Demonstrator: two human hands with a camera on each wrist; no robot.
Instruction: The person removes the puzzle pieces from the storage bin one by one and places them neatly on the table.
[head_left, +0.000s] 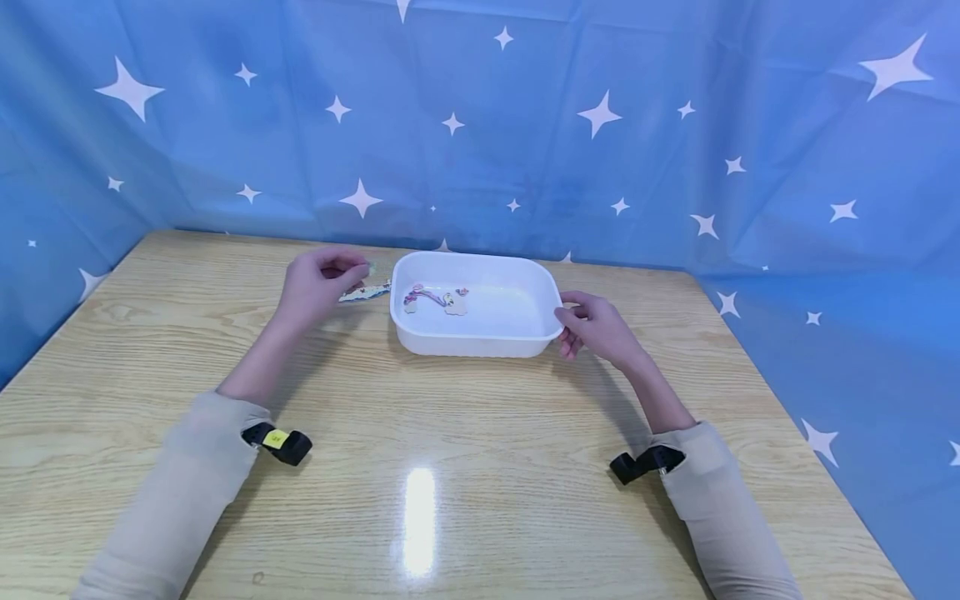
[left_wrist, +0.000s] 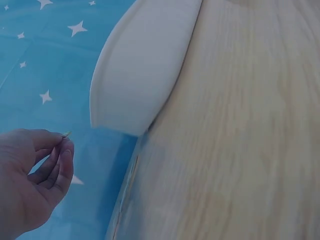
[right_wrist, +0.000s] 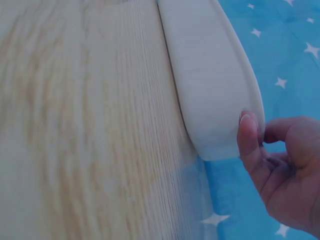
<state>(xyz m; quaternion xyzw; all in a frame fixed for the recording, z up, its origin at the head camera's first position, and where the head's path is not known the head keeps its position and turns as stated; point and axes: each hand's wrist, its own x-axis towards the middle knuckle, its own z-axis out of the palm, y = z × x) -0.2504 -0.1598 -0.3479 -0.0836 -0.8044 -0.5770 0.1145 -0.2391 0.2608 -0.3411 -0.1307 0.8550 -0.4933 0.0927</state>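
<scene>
A white rectangular basin (head_left: 480, 346) stands near the far side of the table. Inside its left half lie several small flat coloured pieces, among them a curved pink and purple one (head_left: 427, 294); their exact kind is too small to tell. My left hand (head_left: 322, 283), left of the basin, pinches a tiny thin yellowish-green piece (left_wrist: 67, 134) between thumb and fingertips. Beneath that hand a flat patterned strip (head_left: 365, 292) lies on the table, reaching to the basin's left side. My right hand (head_left: 596, 327) grips the basin's right rim, fingers against the outer wall (right_wrist: 215, 85).
The wooden table (head_left: 450, 433) extends toward me in front of the basin. Close behind its far edge hangs a blue cloth (head_left: 465, 167) with white stars, which also covers both sides. Black wrist cameras sit on both sleeves.
</scene>
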